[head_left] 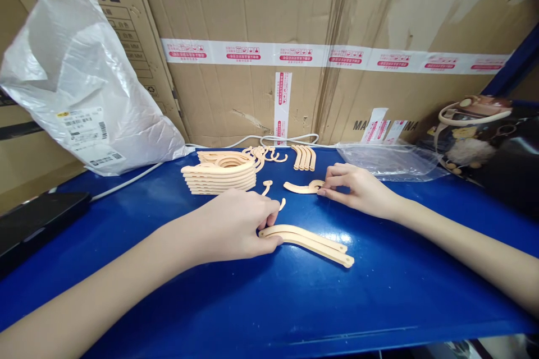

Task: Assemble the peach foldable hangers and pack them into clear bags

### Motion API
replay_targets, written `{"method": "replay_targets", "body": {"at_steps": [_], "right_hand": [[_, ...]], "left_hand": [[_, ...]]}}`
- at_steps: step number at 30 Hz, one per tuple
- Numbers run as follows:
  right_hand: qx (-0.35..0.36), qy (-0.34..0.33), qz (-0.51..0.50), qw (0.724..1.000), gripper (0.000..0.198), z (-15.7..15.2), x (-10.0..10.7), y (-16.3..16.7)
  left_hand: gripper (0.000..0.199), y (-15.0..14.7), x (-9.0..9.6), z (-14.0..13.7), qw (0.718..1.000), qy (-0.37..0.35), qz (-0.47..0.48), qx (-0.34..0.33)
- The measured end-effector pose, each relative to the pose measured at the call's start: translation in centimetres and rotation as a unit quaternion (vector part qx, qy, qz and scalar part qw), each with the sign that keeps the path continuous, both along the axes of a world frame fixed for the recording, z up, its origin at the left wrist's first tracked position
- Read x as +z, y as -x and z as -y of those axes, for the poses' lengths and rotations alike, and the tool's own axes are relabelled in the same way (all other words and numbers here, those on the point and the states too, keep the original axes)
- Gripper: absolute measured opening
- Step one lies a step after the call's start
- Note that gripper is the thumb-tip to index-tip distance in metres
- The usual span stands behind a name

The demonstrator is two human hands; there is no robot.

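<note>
My left hand [236,221] is closed at the front middle, its thumb and fingers pinching the left end of a pair of cream plastic hanger arms [314,244]. The two arms lie side by side, fanned slightly apart at their right ends. Just behind the fingers, a small loose hook [266,186] rests on the table, partly hidden by the hand. My right hand [357,188] is closed too, thumb and fingers pinching the ring-shaped end of a curved cream hanger piece [297,187].
A neat stack of cream hanger parts [221,179] stands behind my left hand. Further back are several loose hooks [272,155] and short curved bars [304,158] on the blue table [269,303]. A white bag [84,90], black device [37,224], clear plastic bag [391,160] and cardboard [252,101] surround them.
</note>
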State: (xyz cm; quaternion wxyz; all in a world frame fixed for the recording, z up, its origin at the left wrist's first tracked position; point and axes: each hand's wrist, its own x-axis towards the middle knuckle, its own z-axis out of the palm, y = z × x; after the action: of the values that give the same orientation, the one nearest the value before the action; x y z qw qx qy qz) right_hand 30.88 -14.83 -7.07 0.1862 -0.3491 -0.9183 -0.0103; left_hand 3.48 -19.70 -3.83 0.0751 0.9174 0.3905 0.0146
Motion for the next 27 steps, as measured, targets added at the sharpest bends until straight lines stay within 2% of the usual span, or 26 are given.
{"method": "replay_targets", "body": {"at_steps": [8,13,16,18,21,27], "right_hand": [[0.034,-0.027,-0.008,0.999,0.028,0.8,-0.3,1.0],[0.039,-0.037,-0.001,0.999,0.027,1.1,-0.3,1.4],[0.038,-0.044,0.000,0.998,0.026,1.2,-0.3,1.4],[0.041,-0.047,-0.005,0.998,0.026,1.2,-0.3,1.5],[0.053,-0.030,-0.013,0.998,0.024,1.4,-0.5,1.6],[0.058,0.039,-0.028,0.997,0.019,1.6,-1.1,1.9]], "left_hand": [[0.025,-0.2,-0.1,0.1,0.998,-0.041,-0.030,0.032],[0.040,0.0,0.1,-0.4,0.996,-0.071,-0.031,0.044],[0.029,0.2,-0.1,-1.1,0.989,-0.133,-0.046,0.050],[0.020,0.4,-0.4,-1.6,0.983,-0.173,-0.050,0.039],[0.016,0.7,-0.9,-2.3,0.980,-0.192,-0.047,-0.001],[0.019,1.0,-1.7,-2.8,0.984,-0.160,-0.035,-0.068]]}}
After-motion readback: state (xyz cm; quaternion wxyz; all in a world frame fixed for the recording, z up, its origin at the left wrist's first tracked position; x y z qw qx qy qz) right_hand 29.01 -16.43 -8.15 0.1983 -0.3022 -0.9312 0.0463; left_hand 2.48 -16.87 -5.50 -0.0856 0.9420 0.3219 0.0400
